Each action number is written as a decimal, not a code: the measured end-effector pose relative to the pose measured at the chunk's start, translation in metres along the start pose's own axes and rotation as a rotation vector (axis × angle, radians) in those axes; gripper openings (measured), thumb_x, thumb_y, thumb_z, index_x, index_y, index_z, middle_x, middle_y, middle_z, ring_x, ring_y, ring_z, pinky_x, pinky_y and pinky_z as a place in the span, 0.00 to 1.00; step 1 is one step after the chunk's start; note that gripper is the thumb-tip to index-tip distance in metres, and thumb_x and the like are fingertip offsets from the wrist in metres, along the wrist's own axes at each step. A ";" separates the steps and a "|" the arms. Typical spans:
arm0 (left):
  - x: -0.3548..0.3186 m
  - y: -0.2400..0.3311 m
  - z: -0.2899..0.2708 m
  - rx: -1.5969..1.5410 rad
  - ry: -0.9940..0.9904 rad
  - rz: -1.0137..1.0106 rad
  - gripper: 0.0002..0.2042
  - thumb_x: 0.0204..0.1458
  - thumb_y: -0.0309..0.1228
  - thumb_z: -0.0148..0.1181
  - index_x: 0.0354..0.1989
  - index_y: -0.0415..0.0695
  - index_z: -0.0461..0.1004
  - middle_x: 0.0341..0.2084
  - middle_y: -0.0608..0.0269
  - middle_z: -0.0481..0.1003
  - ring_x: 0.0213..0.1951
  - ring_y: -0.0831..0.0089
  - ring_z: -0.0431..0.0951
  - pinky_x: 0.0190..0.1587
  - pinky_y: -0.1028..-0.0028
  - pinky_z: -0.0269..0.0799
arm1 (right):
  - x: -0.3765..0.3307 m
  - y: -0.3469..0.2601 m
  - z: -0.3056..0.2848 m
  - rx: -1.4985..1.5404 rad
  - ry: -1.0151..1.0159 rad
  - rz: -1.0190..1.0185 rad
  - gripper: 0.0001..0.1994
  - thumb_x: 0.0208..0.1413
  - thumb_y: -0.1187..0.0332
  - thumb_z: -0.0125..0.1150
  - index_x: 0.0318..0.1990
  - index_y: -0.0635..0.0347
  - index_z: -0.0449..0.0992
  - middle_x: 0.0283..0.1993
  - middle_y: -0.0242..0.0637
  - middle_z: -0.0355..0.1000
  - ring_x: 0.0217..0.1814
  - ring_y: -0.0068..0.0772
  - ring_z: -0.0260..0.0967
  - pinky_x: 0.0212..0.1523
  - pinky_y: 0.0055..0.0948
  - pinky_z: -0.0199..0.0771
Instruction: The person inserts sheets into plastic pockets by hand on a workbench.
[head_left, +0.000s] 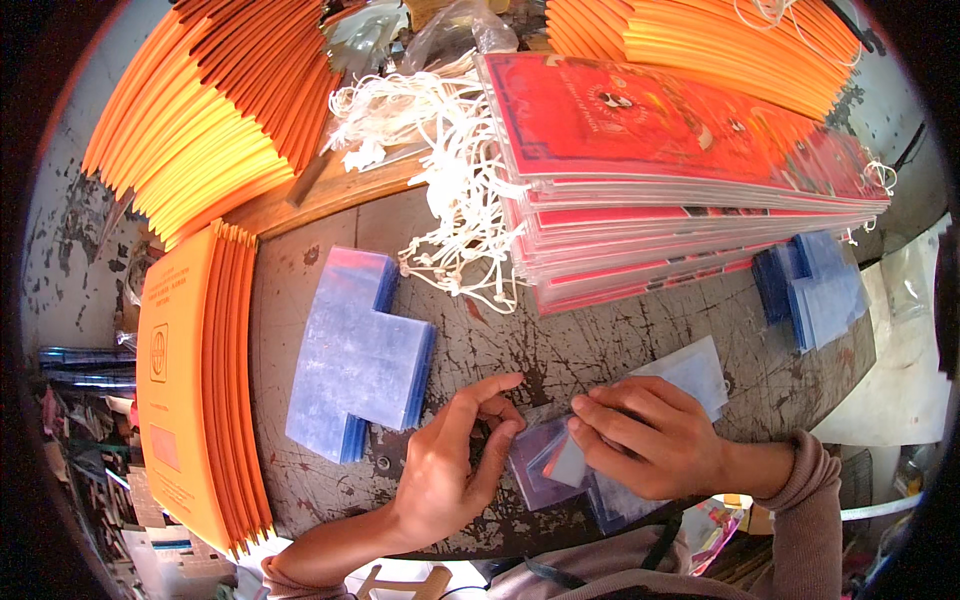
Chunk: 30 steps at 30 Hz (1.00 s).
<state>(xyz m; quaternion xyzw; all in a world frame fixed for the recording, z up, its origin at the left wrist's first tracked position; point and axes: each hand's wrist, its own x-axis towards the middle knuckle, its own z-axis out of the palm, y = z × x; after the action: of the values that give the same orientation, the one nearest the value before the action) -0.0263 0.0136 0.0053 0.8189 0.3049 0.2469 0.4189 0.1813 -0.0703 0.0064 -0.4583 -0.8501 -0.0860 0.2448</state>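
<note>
Low on the table, my right hand [645, 440] is closed, thumb and fingers pinching the upper part of a clear plastic sleeve [543, 478]. A pale card-like piece with a red edge [566, 464] shows at the sleeve, under the fingers. At the sleeve's left edge, my left hand [445, 465] has its forefinger extended while the thumb and middle finger come together; whatever lies between them is too small to make out. More clear bluish sleeves [690, 370] lie beneath and beyond my right hand. Left of my left hand rests a stepped stack of bluish plastic sleeves [350, 345].
Stacked red printed sheets in clear covers [640, 120], trailing white cords [460, 190], fill the back. Orange booklets stand at left [180, 370], far left [220, 110] and far right [720, 45]. Another bluish sleeve pile [815, 285] sits near the right table edge.
</note>
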 end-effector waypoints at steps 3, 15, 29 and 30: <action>0.001 0.001 -0.001 -0.019 -0.009 -0.014 0.20 0.51 0.14 0.53 0.54 0.36 0.64 0.30 0.56 0.76 0.33 0.71 0.78 0.37 0.74 0.73 | 0.000 0.000 0.001 0.031 0.005 -0.002 0.10 0.42 0.67 0.59 0.33 0.58 0.74 0.42 0.39 0.72 0.43 0.33 0.71 0.45 0.33 0.74; -0.001 0.003 -0.001 0.043 -0.041 0.148 0.25 0.45 0.18 0.62 0.54 0.38 0.67 0.38 0.59 0.75 0.39 0.62 0.73 0.43 0.66 0.68 | 0.000 0.000 0.000 0.161 0.002 0.069 0.10 0.41 0.69 0.59 0.33 0.61 0.72 0.43 0.40 0.71 0.44 0.38 0.70 0.48 0.39 0.70; -0.008 0.003 0.003 0.620 0.073 0.280 0.23 0.38 0.34 0.70 0.47 0.47 0.78 0.38 0.68 0.76 0.37 0.74 0.74 0.38 0.72 0.63 | 0.003 0.001 0.003 0.198 -0.038 0.058 0.08 0.41 0.67 0.59 0.30 0.56 0.71 0.48 0.42 0.70 0.48 0.39 0.70 0.51 0.40 0.69; -0.008 0.001 0.004 0.655 0.092 0.327 0.21 0.39 0.35 0.69 0.45 0.47 0.78 0.37 0.71 0.75 0.34 0.77 0.73 0.36 0.74 0.61 | 0.003 0.002 0.002 0.198 -0.038 0.058 0.08 0.41 0.67 0.59 0.30 0.56 0.71 0.48 0.42 0.70 0.48 0.39 0.70 0.51 0.40 0.69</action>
<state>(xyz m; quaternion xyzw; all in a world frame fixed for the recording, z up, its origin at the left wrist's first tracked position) -0.0292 0.0056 0.0032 0.9355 0.2514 0.2366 0.0755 0.1802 -0.0659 0.0058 -0.4579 -0.8453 0.0142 0.2749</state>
